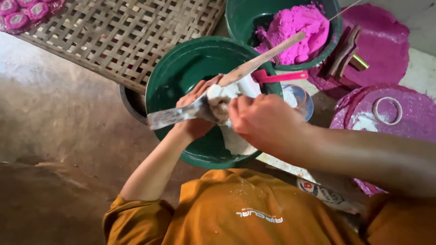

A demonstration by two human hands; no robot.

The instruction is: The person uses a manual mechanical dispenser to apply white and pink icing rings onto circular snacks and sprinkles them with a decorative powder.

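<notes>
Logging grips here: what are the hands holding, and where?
Left hand and right hand hold a lump of white dough between them; who grips the flat knife is unclear.

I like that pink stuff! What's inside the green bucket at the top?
The far green bucket holds a heap of bright pink powder. A wooden stick crosses it; the heap hides the bottom.

Two green basins [168, 81] [240, 20], one woven tray [122, 36], two hands [195, 113] [265, 120], one knife [181, 113]

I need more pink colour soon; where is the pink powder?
Head view, top right: the pink powder fills the far green bowl, just beyond the near green bowl.
</notes>
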